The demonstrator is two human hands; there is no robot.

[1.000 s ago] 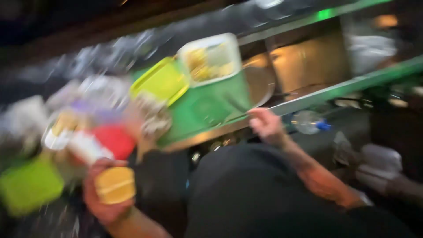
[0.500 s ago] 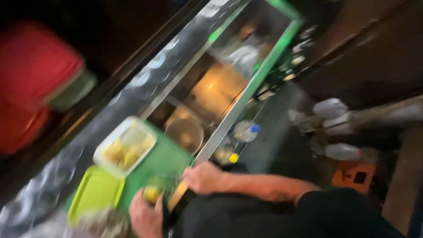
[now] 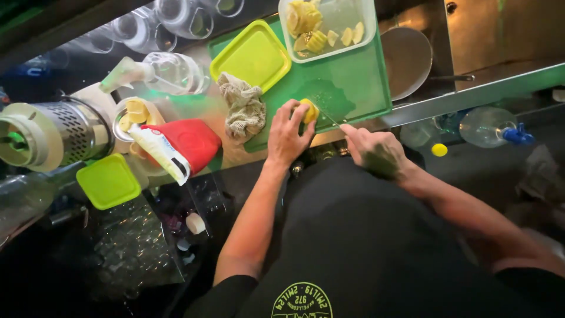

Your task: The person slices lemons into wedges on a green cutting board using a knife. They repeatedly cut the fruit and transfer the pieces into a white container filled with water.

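Head view: since half a second ago my hands have settled over the green cutting board (image 3: pixel 353 76) on the table. My left hand (image 3: pixel 289 132) curls around the lemon (image 3: pixel 309 109) at the board's near edge; my right hand (image 3: pixel 376 150) is closed on the knife (image 3: pixel 331 119), blade at the lemon.

- We see a lime lid (image 3: pixel 252 56) beside a crumpled rag (image 3: pixel 243 108)
- a steel pan (image 3: pixel 406 59)
- a red pouch (image 3: pixel 187 143)
- a perforated metal canister (image 3: pixel 56 132) far left

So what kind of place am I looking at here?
Most likely a bar or drinks counter. Upturned glasses line the back, a green cutting board holds a tub of cut lemon pieces, and the left hand steadies a lemon while the right hand cuts it.
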